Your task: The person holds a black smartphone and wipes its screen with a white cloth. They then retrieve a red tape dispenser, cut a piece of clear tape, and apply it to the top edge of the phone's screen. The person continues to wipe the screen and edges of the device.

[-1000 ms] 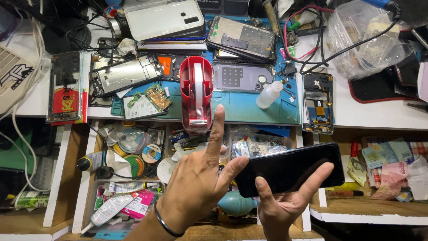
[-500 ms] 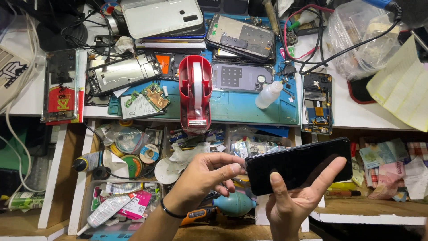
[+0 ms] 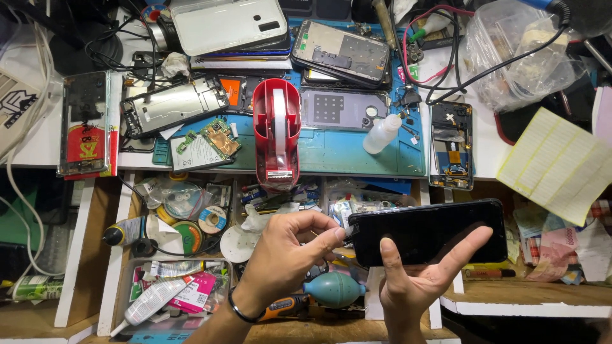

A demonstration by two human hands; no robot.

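My right hand (image 3: 414,286) holds a black phone (image 3: 433,232) level over the open drawers, thumb and one finger lying across its dark face. My left hand (image 3: 287,255), with a dark band on the wrist, pinches something small at the phone's left corner; what is between the fingertips is too small to tell. Behind both hands stands a red tape dispenser (image 3: 275,130) on the blue work mat (image 3: 344,153).
Opened phones and back covers (image 3: 172,105) lie across the mat, with a small white bottle (image 3: 381,134), cables and a plastic bag (image 3: 516,57). A yellow lined sheet (image 3: 558,162) is at the right. Drawers below hold tape rolls (image 3: 185,210), tubes and a teal air blower (image 3: 335,290).
My left hand's raised index finger has curled down and now pinches at the phone's left corner. The phone has moved slightly right. A yellow sheet has come into view at the right.
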